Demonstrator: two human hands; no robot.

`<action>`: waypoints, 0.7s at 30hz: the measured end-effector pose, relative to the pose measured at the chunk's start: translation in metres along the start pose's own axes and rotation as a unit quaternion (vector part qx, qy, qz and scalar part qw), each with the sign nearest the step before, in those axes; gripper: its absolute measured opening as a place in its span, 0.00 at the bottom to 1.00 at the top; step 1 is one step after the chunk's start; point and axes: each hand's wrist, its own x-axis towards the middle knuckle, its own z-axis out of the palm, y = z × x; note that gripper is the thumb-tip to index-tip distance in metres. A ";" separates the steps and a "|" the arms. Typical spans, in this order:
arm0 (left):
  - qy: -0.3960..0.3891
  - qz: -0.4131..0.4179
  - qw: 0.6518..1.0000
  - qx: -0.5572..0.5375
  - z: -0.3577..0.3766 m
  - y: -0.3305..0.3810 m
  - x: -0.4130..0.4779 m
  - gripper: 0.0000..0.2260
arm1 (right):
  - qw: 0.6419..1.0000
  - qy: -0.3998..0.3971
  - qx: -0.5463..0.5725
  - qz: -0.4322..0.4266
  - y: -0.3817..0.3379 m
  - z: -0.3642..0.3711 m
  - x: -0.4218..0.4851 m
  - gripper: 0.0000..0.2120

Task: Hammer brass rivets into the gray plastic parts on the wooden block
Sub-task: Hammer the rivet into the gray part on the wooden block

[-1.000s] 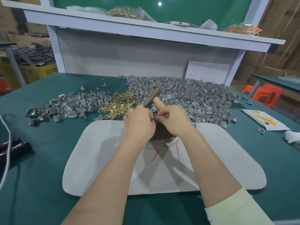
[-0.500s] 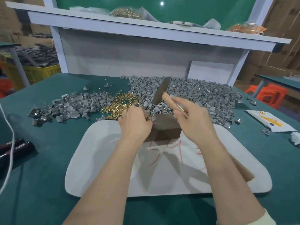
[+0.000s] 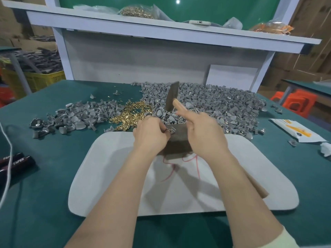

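A dark wooden block [image 3: 179,140] stands on a white mat [image 3: 107,176] in front of me. My left hand [image 3: 150,135] pinches a small gray plastic part [image 3: 171,130] with a rivet against the block's top left corner. My right hand [image 3: 204,133] grips a hammer by its wooden handle, index finger stretched along it; the metal hammer head [image 3: 172,98] is raised above the block. Loose brass rivets [image 3: 132,114] lie in a pile just behind the mat.
A large heap of gray plastic parts [image 3: 223,108] spreads behind the block, a smaller heap [image 3: 77,117] to the left. Black tubes [image 3: 16,161] and a white cable [image 3: 7,158] lie at far left, a white packet [image 3: 295,130] at right. A shelf [image 3: 161,31] overhangs the back.
My right hand has lifted the hammer off the block, so its head now stands higher and more upright. My left hand stays at the block with the part.
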 end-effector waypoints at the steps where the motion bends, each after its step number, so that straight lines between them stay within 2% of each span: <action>1: -0.014 0.008 1.000 0.002 0.000 0.001 -0.001 0.06 | 1.000 -0.008 -0.007 0.016 -0.001 0.004 0.002 0.22; 4: -0.032 0.023 0.999 0.001 0.001 0.004 -0.002 0.06 | 0.999 -0.012 -0.025 0.044 0.000 0.012 0.006 0.11; 6: -0.036 0.026 0.999 0.002 0.001 0.006 -0.002 0.06 | 0.998 -0.016 -0.036 0.056 0.001 0.015 0.007 0.09; 17: -0.034 0.036 0.999 0.015 0.001 0.007 -0.004 0.04 | 0.997 -0.010 -0.051 0.058 -0.005 0.023 0.009 0.08; 21: -0.033 0.038 0.999 0.009 0.002 0.007 -0.004 0.04 | 0.997 -0.013 -0.024 0.076 -0.005 0.024 0.011 0.07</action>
